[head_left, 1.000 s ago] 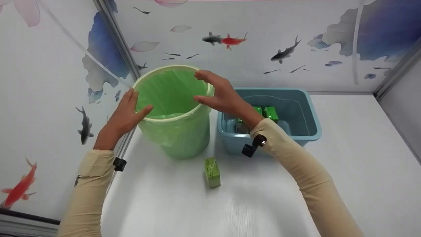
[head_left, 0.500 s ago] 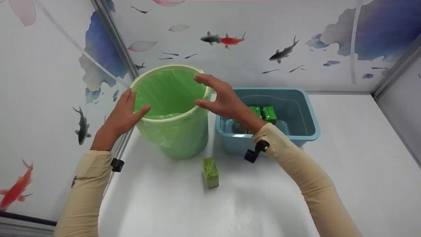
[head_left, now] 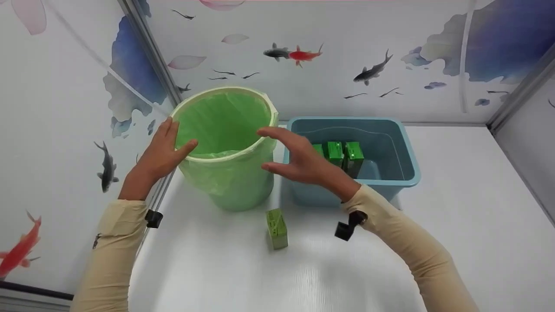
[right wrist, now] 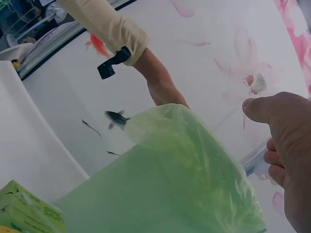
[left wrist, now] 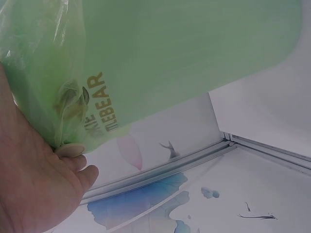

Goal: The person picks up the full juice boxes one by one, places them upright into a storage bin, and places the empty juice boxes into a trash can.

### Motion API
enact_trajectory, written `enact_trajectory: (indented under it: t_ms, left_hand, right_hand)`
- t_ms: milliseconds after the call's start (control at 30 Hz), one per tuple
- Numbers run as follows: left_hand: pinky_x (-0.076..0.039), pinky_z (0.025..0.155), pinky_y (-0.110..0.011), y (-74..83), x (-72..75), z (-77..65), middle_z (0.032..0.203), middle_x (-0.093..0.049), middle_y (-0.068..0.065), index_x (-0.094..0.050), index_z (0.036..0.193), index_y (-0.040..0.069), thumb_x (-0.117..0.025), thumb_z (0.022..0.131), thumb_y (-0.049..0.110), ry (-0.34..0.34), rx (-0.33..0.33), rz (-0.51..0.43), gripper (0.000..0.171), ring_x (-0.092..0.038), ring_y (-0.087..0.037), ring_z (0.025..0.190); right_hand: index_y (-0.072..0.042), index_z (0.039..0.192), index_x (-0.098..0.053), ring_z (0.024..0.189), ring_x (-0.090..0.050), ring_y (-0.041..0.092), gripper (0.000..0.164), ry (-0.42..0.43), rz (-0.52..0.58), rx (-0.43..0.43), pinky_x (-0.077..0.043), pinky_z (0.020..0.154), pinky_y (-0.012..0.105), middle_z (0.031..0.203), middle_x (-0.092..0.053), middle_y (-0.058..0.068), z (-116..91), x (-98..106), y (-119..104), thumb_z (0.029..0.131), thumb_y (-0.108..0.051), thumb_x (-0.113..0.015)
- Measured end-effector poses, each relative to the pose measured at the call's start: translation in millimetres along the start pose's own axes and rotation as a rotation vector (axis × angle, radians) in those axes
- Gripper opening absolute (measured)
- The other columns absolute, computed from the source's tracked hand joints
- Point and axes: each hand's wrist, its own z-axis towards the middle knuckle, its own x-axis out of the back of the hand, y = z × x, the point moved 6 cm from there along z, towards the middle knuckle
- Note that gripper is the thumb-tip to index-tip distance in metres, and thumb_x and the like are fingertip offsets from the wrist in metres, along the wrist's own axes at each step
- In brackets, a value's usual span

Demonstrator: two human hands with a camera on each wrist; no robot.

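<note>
A pale green bin lined with a thin green plastic bag stands at the back left in the head view. My left hand lies at its left rim, fingers fairly straight, thumb reaching over the near edge. In the left wrist view, the hand meets the bag's folded edge. My right hand is off the bin's right side, thumb and forefinger spread, holding nothing. A small green carton stands on the table in front of the bin. Lettering shows on the bin's side.
A blue plastic tub stands right of the bin, holding several green cartons. Both sit on a white table. Walls printed with fish close in the left side and back.
My right hand has come away from the bin's right rim, moving down and toward me, and uncovers more of the cartons in the tub. The left hand stays at the rim.
</note>
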Motion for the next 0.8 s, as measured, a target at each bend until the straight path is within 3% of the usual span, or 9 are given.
enact_trajectory:
  t_ms: [233, 533, 800]
  left_hand:
    - [-0.009, 0.119, -0.065, -0.4, -0.4, 0.1, 0.167, 0.008, -0.026, -0.002, 0.160, -0.005, -0.045, 0.102, 0.059, 0.004, -0.005, -0.004, 0.096, 0.005, -0.044, 0.153]
    - [-0.009, 0.118, -0.066, -2.5, -1.1, -0.4, 0.167, 0.008, -0.025, -0.002, 0.160, -0.004, -0.045, 0.102, 0.059, 0.013, 0.002, -0.010, 0.096, 0.005, -0.044, 0.153]
    - [-0.009, 0.119, -0.064, -0.6, -0.3, -0.6, 0.167, 0.007, -0.025, 0.003, 0.160, -0.004, -0.046, 0.102, 0.059, 0.012, 0.009, -0.006, 0.098, 0.004, -0.043, 0.154]
  right_hand:
    - [-0.002, 0.147, -0.047, 0.137, -0.049, 0.025, 0.067, -0.087, -0.047, 0.029, -0.044, 0.109, 0.044, 0.146, -0.053, 0.013, -32, -19, -6, 0.091, -0.019, -0.078]
    - [0.004, 0.143, -0.048, 0.132, -0.053, 0.027, 0.066, -0.097, -0.012, 0.098, -0.044, 0.108, 0.041, 0.142, -0.055, 0.016, -55, -34, -12, 0.088, -0.014, -0.080]
    - [0.006, 0.143, -0.048, 0.131, -0.053, 0.031, 0.067, -0.192, -0.015, 0.086, -0.044, 0.108, 0.043, 0.141, -0.055, 0.018, -79, -53, -6, 0.088, -0.015, -0.080]
